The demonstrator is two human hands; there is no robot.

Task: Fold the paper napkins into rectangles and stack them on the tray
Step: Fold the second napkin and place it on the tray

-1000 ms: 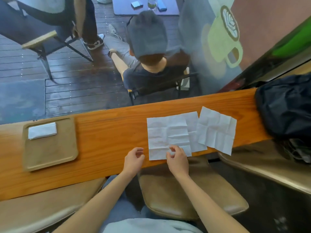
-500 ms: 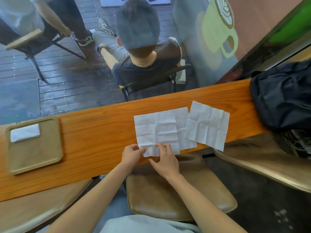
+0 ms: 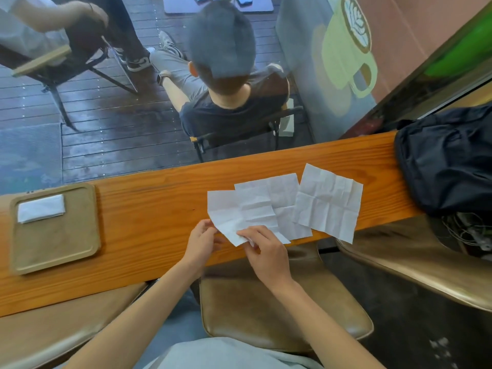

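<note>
My left hand point(image 3: 201, 241) and right hand point(image 3: 262, 246) both pinching near edge of top napkin point(image 3: 239, 211) on bench point(image 3: 149, 209), just ahead of fingers. Paper thin, limp, tears easily; grip corners lightly. Tray point(image 3: 54, 251) far left of left hand.

Table point(image 3: 159, 209): running left to right across the view, with seats lying before its near edge.
Tray point(image 3: 56, 259): sitting on the table's left end.
Folded napkin point(image 3: 41, 208): lying in the tray's far left corner.
Near napkin point(image 3: 239, 214): lying right of centre on the table, partly overlapping the middle napkin point(image 3: 286, 198).
Far-right napkin point(image 3: 328, 206): lying just right of the middle napkin, overlapping its edge.
Bag point(image 3: 447, 158): resting on the table's right end.
Left hand point(image 3: 202, 242): touching the near napkin's left corner.
Right hand point(image 3: 266, 251): touching the near napkin's near edge.
</note>
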